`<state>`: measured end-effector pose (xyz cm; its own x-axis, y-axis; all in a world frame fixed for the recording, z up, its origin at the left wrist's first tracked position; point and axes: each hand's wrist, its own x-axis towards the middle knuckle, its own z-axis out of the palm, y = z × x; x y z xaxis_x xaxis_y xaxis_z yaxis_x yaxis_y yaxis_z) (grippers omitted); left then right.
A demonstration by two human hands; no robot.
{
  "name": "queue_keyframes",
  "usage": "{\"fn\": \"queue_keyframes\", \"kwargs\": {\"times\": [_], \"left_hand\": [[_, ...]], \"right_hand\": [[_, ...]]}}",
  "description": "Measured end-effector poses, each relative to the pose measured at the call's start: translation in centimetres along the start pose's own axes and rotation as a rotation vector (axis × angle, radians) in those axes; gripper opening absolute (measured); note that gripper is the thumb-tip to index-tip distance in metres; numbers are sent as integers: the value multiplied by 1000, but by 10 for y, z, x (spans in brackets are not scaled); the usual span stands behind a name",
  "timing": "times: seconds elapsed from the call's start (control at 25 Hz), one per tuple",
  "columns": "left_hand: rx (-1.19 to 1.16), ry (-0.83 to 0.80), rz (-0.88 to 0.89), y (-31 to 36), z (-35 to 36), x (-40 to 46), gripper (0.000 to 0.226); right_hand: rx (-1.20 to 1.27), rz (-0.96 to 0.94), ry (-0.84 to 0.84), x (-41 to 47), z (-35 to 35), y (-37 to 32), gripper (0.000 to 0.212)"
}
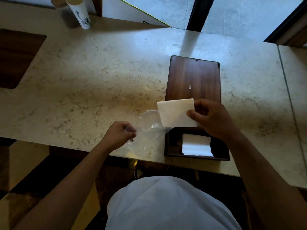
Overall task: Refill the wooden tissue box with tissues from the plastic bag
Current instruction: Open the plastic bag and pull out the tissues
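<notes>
holding a folded stack of tissues (176, 112) pinched between thumb and fingers, the right hand (211, 118) keeps it above the wooden tissue box (196, 146), whose sliding lid (193, 77) is drawn back to expose the opening. the left hand (122, 134), fingers closed on the clear plastic bag (147, 128), anchors it on the marble counter (99, 77) just beside the box, likely so the stack comes free cleanly. white tissues (196, 144) already lie inside the box.

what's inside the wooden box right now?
The wooden tissue box holds a white tissue stack. Its depth and the box floor are hidden; the right hand covers the far edge.
</notes>
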<state>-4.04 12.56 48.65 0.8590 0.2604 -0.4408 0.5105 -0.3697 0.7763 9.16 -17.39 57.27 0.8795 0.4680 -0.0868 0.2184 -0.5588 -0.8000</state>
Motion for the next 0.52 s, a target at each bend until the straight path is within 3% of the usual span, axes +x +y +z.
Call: {"fn": "queue_keyframes", "kwargs": {"times": [0.28,0.52], "left_hand": [[-627,107,-372,-17,4,5,9],[-765,81,-531,-15,38,17,11]], "right_hand": [[285,155,149,1,9,6,25],[473,213,197,-4,20,7,21]]}}
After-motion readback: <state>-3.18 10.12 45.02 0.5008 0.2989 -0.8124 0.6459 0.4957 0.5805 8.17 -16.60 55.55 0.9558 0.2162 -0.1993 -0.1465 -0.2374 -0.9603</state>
